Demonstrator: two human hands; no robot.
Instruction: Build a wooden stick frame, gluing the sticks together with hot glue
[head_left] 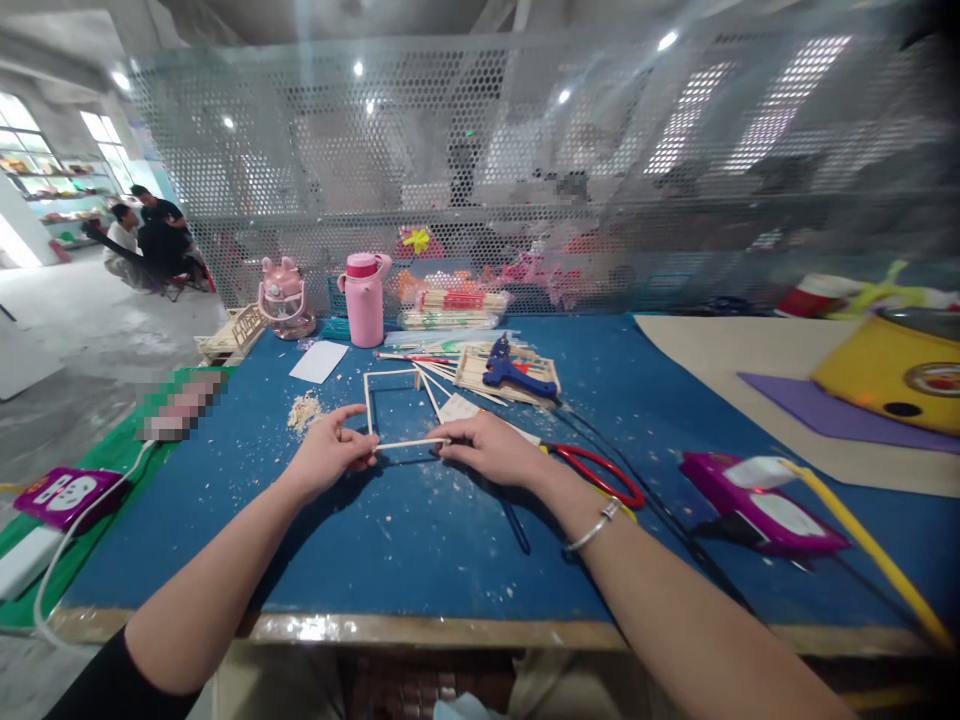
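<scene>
My left hand (334, 450) pinches the near left corner of a frame of thin wooden sticks (368, 405) over the blue table. Between my two hands runs the frame's near stick (409, 444). Its right end is between the fingers of my right hand (487, 447), which are closed on it. Loose sticks (431, 392) and a white paper piece (457, 408) lie just beyond my right hand. Past them, a blue glue gun (517, 372) rests on a small stick-built panel (469, 370). A red-handled tool (600, 470) lies by my right wrist, partly hidden.
A pink flask (364, 305) and a clear pink bottle (285, 300) stand at the back, beside bundled sticks (457, 308). Wood crumbs (304, 410) lie left. Purple power strips (765, 505) (67, 497) and cables lie on both sides. A yellow pot (892, 370) stands right.
</scene>
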